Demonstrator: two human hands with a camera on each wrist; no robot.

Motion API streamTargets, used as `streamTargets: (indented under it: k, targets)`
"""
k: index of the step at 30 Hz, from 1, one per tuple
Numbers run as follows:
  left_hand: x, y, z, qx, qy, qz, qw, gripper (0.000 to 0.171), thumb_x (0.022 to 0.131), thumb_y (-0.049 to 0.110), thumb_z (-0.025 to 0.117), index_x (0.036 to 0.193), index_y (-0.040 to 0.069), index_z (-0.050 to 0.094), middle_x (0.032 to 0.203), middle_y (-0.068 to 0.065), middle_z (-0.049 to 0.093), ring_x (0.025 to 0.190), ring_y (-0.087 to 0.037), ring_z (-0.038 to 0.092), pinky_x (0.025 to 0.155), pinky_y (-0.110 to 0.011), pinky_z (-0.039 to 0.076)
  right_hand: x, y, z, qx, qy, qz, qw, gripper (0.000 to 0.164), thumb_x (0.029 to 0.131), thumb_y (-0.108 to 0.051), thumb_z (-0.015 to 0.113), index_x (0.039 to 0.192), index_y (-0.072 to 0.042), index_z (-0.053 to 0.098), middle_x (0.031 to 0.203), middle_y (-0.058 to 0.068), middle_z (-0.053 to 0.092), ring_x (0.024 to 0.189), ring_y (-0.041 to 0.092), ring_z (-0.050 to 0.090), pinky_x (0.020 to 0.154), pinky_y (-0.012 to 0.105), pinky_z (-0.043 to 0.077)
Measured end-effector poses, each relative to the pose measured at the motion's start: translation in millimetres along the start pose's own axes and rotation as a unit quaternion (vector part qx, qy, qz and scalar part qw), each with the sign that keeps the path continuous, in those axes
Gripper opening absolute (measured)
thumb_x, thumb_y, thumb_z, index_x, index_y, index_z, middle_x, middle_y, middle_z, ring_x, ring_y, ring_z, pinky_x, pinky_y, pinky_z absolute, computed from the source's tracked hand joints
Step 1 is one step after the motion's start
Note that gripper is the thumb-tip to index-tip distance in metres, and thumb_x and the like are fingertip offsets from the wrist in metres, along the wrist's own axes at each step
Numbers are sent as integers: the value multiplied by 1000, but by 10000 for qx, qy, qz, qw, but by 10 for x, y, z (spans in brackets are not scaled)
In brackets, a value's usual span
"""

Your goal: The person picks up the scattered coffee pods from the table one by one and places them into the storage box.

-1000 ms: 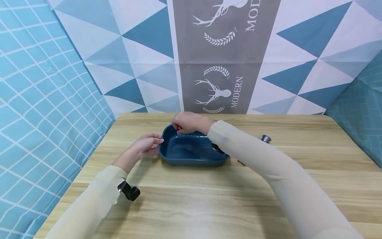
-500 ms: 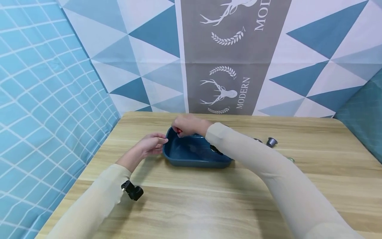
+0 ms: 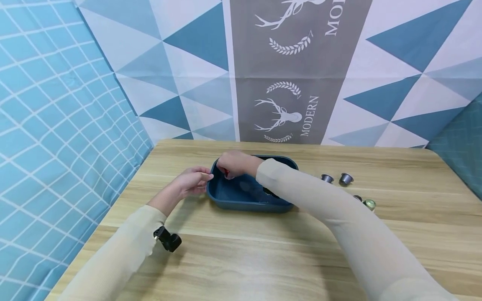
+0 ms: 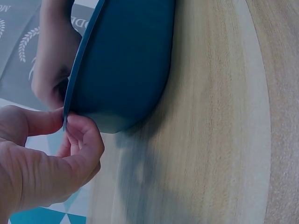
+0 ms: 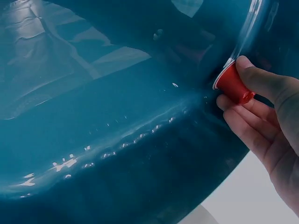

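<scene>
Step in hand (judged): positioning the red capsule (image 5: pixel 233 85) inside the blue tray (image 3: pixel 248 205). The tray stands on the surface (image 3: pixel 218 251), left of centre and near the far edge. The capsule is at the tray's far left corner, lying on its side; contact with the tray floor cannot be confirmed.

Next move (judged): seat the capsule, then spread the fingers without tipping it and withdraw clear of the tray rim.

Right hand (image 3: pixel 236 163): grasping the capsule, thumb above and fingers below, spread only to the capsule's width.

Left hand (image 3: pixel 191 182): pinching the tray rim at its left end, thumb and fingers on opposite sides, gap reduced to the rim's thickness.

Remaining items: two grey capsules (image 3: pixel 346 179) stand between the tray and the surface's right edge. Nearer the front edge are a green capsule (image 3: pixel 370 204) and a dark item (image 3: pixel 357 197), partly hidden by the right sleeve (image 3: pixel 339 209).
</scene>
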State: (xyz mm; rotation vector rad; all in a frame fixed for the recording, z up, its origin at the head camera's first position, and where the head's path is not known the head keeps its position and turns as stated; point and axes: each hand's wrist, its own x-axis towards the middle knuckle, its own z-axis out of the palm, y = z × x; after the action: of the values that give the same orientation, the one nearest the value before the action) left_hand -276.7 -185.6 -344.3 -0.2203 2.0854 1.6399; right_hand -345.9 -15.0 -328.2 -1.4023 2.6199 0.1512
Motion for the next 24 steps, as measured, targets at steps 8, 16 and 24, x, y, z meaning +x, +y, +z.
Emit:
streamTargets:
  k: [8, 16, 24]
  targets:
    - [2, 0, -2, -100, -63, -8, 9999, 33, 97, 13, 53, 127, 2, 42, 89, 2, 54, 73, -4, 54, 69, -21, 49, 39, -31, 52, -71, 57, 122, 9999, 12, 86, -18, 73, 93, -10, 69, 91, 4, 69, 83, 17, 62, 81, 29, 53]
    - [-24, 17, -13, -129, -69, 42, 9999, 30, 98, 13, 53, 124, 3, 43, 81, 4, 53, 68, -4, 52, 68, -21, 49, 52, -45, 48, -191, 64, 139, 9997, 12, 86, -19, 72, 94, -9, 70, 92, 4, 70, 85, 18, 64, 81, 29, 54]
    - [-20, -8, 2, -146, -50, 89, 9998, 25, 97, 13, 54, 119, 3, 45, 75, 5, 52, 66, -4, 51, 67, -21, 49, 32, -58, 73, -116, 67, 155, 9998, 12, 87, -20, 72, 93, -10, 69, 91, 4, 70, 83, 16, 63, 80, 28, 54]
